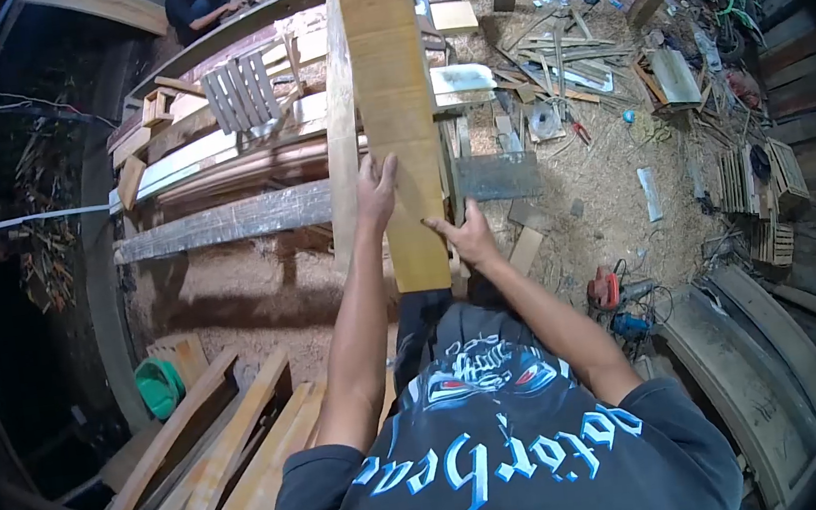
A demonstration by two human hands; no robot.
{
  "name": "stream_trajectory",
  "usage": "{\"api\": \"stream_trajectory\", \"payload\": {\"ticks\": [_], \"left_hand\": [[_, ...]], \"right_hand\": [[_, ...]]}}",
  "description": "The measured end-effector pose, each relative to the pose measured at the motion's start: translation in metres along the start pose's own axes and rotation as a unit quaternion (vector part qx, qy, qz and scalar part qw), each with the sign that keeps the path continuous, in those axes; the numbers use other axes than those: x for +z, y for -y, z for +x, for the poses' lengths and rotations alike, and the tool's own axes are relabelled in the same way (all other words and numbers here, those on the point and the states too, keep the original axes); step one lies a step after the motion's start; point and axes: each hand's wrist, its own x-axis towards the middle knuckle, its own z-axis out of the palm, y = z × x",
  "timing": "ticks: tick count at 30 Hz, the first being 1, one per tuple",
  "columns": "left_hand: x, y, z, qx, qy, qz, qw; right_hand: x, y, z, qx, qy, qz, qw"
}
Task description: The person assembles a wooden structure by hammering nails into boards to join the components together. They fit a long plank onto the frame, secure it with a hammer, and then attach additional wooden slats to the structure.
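Note:
A long pale wooden plank [392, 86] runs away from me, from my waist toward the far end of the workshop. My left hand [376, 193] lies on the plank's left edge, fingers spread along the wood. On its right edge, nearer the close end, my right hand [468, 236] grips with the thumb pressed on top. A second narrower board [340, 132] lies alongside on the left. A metal square or blade [498, 176] shows just right of the plank.
Stacked boards [217, 166] lie to the left, more planks [211, 469] lean at lower left beside a green bucket [157, 384]. Sawdust, offcuts and power tools [608, 291] litter the floor on the right. Another person [198, 2] sits at the far top.

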Motion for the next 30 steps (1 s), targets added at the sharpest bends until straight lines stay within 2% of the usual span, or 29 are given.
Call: {"api": "stream_trajectory", "payload": {"ticks": [5,8,12,13,16,21,25,30], "left_hand": [[0.017,0.008,0.022,0.066,0.020,0.051,0.996],[0.025,0.001,0.034,0.019,0.039,0.061,0.997],[0.027,0.002,0.043,0.039,0.038,0.040,0.998],[0.026,0.001,0.041,0.038,0.033,0.063,0.997],[0.025,0.004,0.031,0.098,0.024,0.055,0.993],[0.024,0.005,-0.001,0.079,0.001,0.075,0.994],[0.026,0.024,-0.008,0.085,0.002,0.051,0.995],[0.030,0.025,-0.019,0.064,0.009,0.025,0.998]], "right_hand": [[-0.021,0.004,0.014,0.066,0.029,0.106,0.992],[-0.026,-0.006,0.006,0.068,0.035,0.109,0.991],[-0.029,0.024,-0.035,0.034,-0.064,-0.075,0.995],[-0.025,0.016,-0.038,0.071,-0.057,-0.068,0.993],[-0.016,0.016,-0.046,0.067,-0.095,-0.089,0.989],[-0.024,0.009,-0.063,0.086,-0.104,-0.137,0.981],[-0.028,-0.009,-0.066,0.101,-0.101,-0.114,0.983],[-0.030,-0.031,-0.072,0.106,-0.074,-0.010,0.992]]}}
